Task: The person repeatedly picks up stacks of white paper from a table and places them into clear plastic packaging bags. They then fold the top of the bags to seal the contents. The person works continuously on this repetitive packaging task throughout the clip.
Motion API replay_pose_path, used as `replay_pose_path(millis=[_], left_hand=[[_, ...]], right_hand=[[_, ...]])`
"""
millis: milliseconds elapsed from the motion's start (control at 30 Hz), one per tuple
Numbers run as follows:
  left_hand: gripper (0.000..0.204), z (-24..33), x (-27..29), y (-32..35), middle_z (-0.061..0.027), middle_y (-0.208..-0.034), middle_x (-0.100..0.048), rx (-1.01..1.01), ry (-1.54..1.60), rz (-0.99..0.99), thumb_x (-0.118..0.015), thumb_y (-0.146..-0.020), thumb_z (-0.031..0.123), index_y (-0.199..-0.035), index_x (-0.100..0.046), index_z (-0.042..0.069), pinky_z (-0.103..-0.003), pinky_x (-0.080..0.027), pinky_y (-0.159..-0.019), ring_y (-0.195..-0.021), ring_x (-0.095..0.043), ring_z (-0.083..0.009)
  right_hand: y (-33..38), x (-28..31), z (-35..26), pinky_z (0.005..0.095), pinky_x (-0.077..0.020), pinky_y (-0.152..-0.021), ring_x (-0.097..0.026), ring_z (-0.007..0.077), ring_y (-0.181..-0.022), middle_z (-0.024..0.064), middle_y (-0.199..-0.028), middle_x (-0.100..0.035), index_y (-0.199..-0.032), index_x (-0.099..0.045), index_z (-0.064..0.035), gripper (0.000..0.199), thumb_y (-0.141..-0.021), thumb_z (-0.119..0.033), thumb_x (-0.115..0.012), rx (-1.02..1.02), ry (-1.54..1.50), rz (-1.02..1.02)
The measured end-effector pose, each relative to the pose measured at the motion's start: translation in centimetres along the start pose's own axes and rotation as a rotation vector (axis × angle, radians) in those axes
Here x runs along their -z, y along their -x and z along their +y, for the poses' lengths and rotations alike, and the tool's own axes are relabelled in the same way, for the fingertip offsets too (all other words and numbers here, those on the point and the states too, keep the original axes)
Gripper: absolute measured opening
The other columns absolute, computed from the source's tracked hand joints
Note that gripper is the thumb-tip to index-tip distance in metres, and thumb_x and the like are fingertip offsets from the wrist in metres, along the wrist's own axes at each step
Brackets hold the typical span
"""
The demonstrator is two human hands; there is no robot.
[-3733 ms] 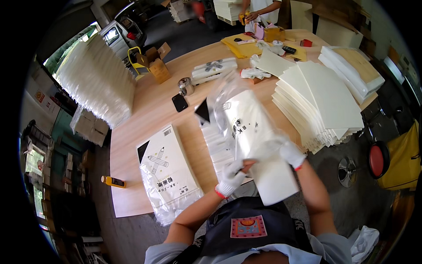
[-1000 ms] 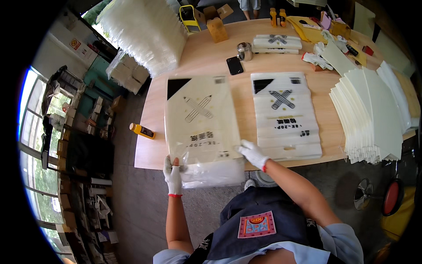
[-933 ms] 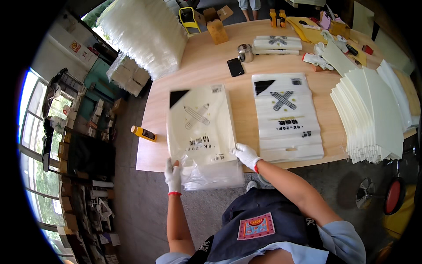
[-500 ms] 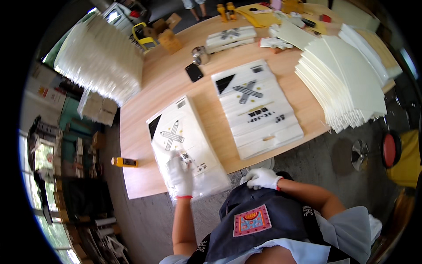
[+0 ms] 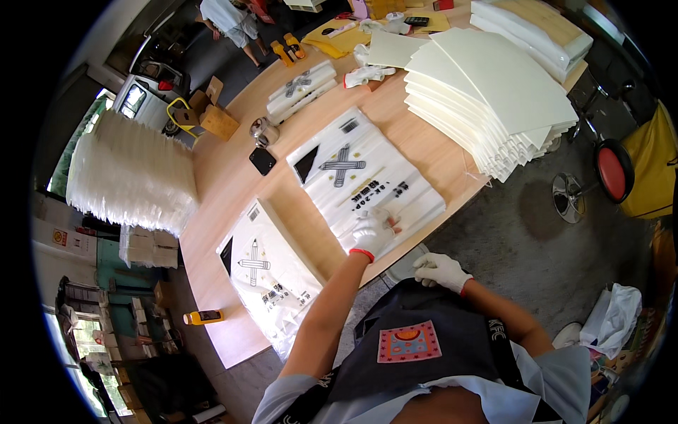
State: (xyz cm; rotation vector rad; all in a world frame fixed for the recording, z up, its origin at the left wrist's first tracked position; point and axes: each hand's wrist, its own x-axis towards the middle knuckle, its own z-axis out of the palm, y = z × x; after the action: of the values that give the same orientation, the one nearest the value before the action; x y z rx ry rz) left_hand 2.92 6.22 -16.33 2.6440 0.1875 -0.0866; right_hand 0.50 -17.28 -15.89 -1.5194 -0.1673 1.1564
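My left hand (image 5: pixel 373 230), in a white glove, rests on the near end of a stack of clear printed plastic bags (image 5: pixel 364 177) lying in the middle of the wooden table (image 5: pixel 226 177). Its fingers press on the top bag. My right hand (image 5: pixel 439 269), also gloved, hangs loosely curled off the table edge near my apron, holding nothing. A filled bag packet (image 5: pixel 272 272) lies to the left on the table, apart from both hands.
A tall stack of white sheets (image 5: pixel 494 92) sits at the right of the table. A phone (image 5: pixel 262 160), a small metal can (image 5: pixel 263 130), folded packets (image 5: pixel 304 85) and spare gloves (image 5: pixel 367 74) lie farther back. A red stool (image 5: pixel 613 169) stands right; another person (image 5: pixel 229 14) stands beyond.
My left hand has let go of the filled packet at the left and moved right onto the bag stack. My right hand dropped off the table toward my apron.
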Motion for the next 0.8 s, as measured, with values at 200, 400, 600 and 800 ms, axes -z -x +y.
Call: replay_pose_path(millis=[200,400,600,800], left_hand=[[0.018,-1.3,0.6,-0.2,-0.0147,-0.091,-0.063,0.030,0.166,-0.010,-0.059,-0.081,0.022,-0.086,-0.067,0.006,-0.041,-0.045,-0.078,-0.090,-0.059,-0.0316],[0.014,-0.5,3.9,-1.2,-0.0130,-0.085,-0.063,-0.124,0.185,0.141,-0.056,-0.083,0.017,-0.083,-0.064,0.005,-0.038,-0.046,-0.076,-0.082,-0.060,-0.0285],[0.009,-1.4,12.7,-3.7,-0.0084,-0.081,-0.063,-0.071,1.413,0.272,-0.053,-0.087,0.006,-0.094,-0.050,0.011,-0.031,-0.050,-0.070,-0.068,-0.060,-0.0182],[0.012,4.1,13.1,-2.8,-0.0105,-0.103,-0.065,-0.055,1.242,0.099,-0.049,-0.088,-0.004,-0.092,-0.049,0.008,-0.024,-0.048,-0.060,-0.069,-0.059,-0.0120]], right_hand=[[-1.6,0.2,-2.5,0.0239,-0.0491,-0.060,-0.062,0.0126,-0.068,0.0064,-0.084,-0.066,-0.106,-0.059,-0.0038,0.029,-0.087,-0.026,-0.061,0.065,-0.011,-0.019],[-9.4,-1.5,-8.7,0.0258,-0.0500,-0.060,-0.059,0.0101,-0.067,0.0048,-0.082,-0.062,-0.106,-0.060,-0.0061,0.033,-0.090,-0.034,-0.058,0.242,-0.273,0.125],[-13.4,4.1,-5.0,0.0342,-0.0513,-0.069,-0.063,0.0192,-0.060,0.0143,-0.095,-0.065,-0.103,-0.061,-0.0030,0.046,-0.091,-0.046,-0.050,0.368,0.380,0.382],[-5.5,3.1,-12.9,0.0311,-0.0493,-0.064,-0.064,0.0188,-0.068,0.0131,-0.086,-0.066,-0.091,-0.065,-0.0043,0.041,-0.087,-0.043,-0.053,0.405,0.431,0.278]])
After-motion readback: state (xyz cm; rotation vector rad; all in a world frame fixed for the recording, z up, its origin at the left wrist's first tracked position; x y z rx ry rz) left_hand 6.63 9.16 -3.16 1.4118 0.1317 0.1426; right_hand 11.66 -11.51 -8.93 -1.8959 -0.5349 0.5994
